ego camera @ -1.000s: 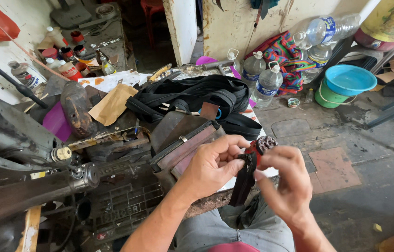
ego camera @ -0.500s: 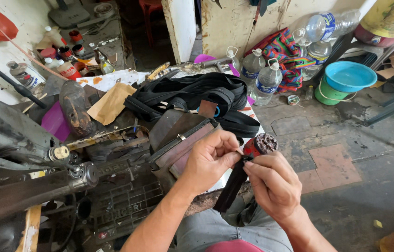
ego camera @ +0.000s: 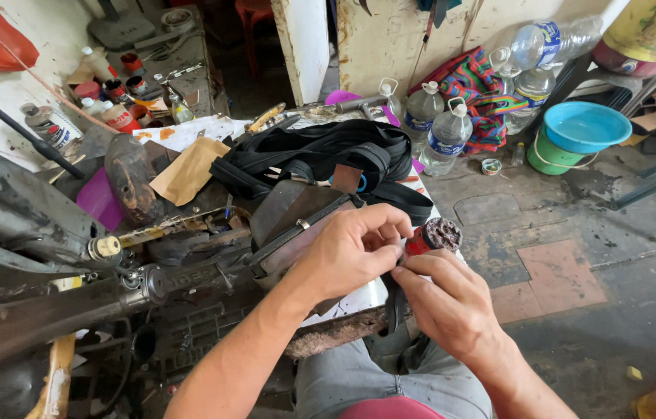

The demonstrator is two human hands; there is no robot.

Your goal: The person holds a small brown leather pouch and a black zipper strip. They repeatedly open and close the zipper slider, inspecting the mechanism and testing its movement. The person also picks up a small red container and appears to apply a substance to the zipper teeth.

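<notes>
The hands have been raised slightly since earlier. A red spool is pinched by the left hand and right hand; careful, steady fingertip work seems needed.

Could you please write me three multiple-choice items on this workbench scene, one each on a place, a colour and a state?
1. Where does the round light-blue plastic basin sit?
A. stacked on a green bucket on the floor
B. on the workbench
C. on the person's lap

2. What colour is the small cylindrical tool with the crusted round end along its body?
A. yellow
B. red
C. white

3. How is that tool held?
A. lying free on the floor
C. gripped by one hand only
B. pinched between both hands

Answers: 1 A, its rim rests on the green bucket beside the clear plastic water bottles. 2 B, red shows below the crusted end. 3 B, the left hand and right hand both close fingers around it.
</notes>
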